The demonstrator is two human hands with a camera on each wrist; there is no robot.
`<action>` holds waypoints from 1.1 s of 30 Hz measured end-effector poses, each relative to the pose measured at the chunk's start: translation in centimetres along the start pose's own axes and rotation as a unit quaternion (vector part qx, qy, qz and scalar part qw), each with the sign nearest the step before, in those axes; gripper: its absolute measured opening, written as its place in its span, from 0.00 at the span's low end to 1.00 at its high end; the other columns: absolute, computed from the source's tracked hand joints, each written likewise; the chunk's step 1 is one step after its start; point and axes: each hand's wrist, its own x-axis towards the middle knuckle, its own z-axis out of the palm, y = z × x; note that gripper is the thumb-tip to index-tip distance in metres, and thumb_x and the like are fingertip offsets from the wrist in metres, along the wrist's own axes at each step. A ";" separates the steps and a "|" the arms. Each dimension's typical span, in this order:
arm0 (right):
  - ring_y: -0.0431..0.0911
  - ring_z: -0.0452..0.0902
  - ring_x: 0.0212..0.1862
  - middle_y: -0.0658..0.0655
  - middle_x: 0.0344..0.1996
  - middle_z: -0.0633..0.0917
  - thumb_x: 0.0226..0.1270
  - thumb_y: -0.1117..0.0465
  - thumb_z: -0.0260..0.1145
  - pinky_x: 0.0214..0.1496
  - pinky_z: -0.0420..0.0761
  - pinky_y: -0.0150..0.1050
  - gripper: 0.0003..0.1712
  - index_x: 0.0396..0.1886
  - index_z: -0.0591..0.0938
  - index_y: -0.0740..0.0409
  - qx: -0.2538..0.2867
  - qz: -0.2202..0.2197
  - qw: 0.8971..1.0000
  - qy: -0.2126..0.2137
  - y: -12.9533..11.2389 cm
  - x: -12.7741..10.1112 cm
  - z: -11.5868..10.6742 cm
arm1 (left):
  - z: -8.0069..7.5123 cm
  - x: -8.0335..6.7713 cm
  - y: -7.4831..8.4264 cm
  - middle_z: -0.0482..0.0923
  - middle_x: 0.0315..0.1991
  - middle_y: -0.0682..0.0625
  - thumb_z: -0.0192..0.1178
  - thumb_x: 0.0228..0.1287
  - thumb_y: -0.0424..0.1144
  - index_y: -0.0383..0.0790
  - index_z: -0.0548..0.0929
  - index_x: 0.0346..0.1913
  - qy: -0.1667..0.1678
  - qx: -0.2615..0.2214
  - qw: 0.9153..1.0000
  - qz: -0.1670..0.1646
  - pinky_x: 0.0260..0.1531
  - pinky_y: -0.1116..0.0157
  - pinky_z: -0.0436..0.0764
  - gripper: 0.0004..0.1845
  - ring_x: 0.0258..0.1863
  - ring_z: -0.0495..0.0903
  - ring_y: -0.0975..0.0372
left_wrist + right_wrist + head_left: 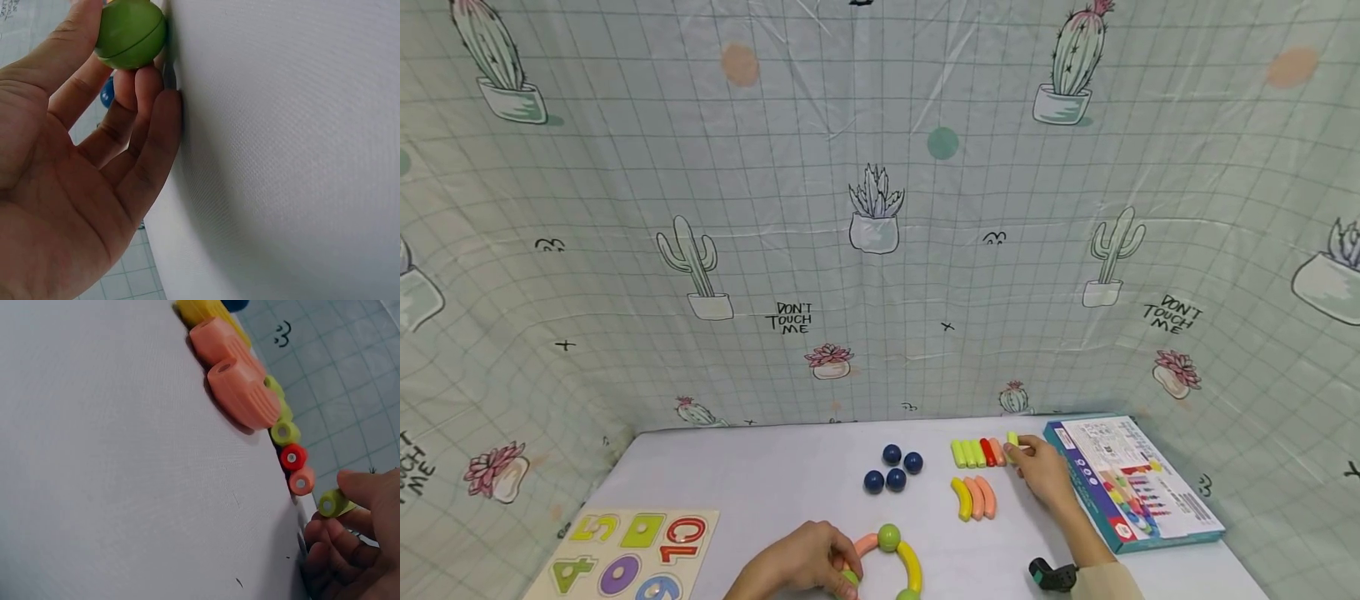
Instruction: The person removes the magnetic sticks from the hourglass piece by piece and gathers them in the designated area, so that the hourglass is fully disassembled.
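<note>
My left hand (808, 557) pinches a green ball (132, 34) between thumb and fingers, low over the table. That ball is at the near-left of a curve made of a pink curved stick (867, 544), a second green ball (888, 537), a yellow curved stick (910, 567) and a third green ball at the frame's bottom edge. At the right, my right hand (1041, 471) pinches a short yellow-green stick (332, 504) by the end of a row. In that row lie several yellow-green sticks (968, 453), a red stick (987, 452) and a pink stick (997, 452).
Several dark blue balls (896, 479) sit mid-table. Yellow and pink curved sticks (974, 498) lie before the row. A boxed set (1150, 475) is at the right, a black device (1051, 575) near my right forearm. A number puzzle board (700, 533) lies at the left.
</note>
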 end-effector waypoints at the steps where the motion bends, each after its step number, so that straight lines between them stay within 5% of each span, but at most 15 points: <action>1: 0.44 0.78 0.29 0.61 0.37 0.86 0.73 0.51 0.65 0.28 0.76 0.37 0.30 0.62 0.77 0.70 -0.012 -0.001 1.000 0.000 0.1 0.1 0.0 | 0.0 0.0 0.0 0.71 0.19 0.58 0.80 0.48 0.34 0.44 0.89 0.30 0.000 -0.001 1.000 0.000 0.24 0.72 0.63 0.08 0.23 0.67 0.67; 11: 0.48 0.77 0.34 0.62 0.39 0.86 0.74 0.48 0.63 0.32 0.78 0.40 0.27 0.56 0.81 0.68 -0.074 -0.004 0.997 -0.006 -0.3 0.3 0.1 | 0.2 -0.2 0.1 0.73 0.19 0.58 0.79 0.48 0.34 0.42 0.90 0.30 0.005 -0.020 1.000 0.009 0.24 0.73 0.65 0.07 0.23 0.68 0.67; 19: 0.64 0.79 0.56 0.71 0.57 0.81 0.78 0.49 0.54 0.55 0.79 0.59 0.30 0.61 0.79 0.71 -0.088 -0.015 0.996 -0.006 -0.5 0.3 0.1 | 0.3 -0.3 0.1 0.73 0.19 0.59 0.80 0.48 0.34 0.41 0.90 0.30 0.007 -0.022 1.000 0.016 0.24 0.73 0.65 0.07 0.22 0.68 0.68; 33: 0.54 0.77 0.47 0.70 0.58 0.81 0.79 0.58 0.50 0.49 0.79 0.52 0.23 0.62 0.79 0.67 -0.072 -0.018 0.997 -0.010 -0.3 0.4 0.3 | 0.0 -0.3 0.0 0.73 0.20 0.59 0.79 0.48 0.35 0.43 0.90 0.30 0.001 -0.013 1.000 0.003 0.25 0.72 0.65 0.07 0.23 0.69 0.68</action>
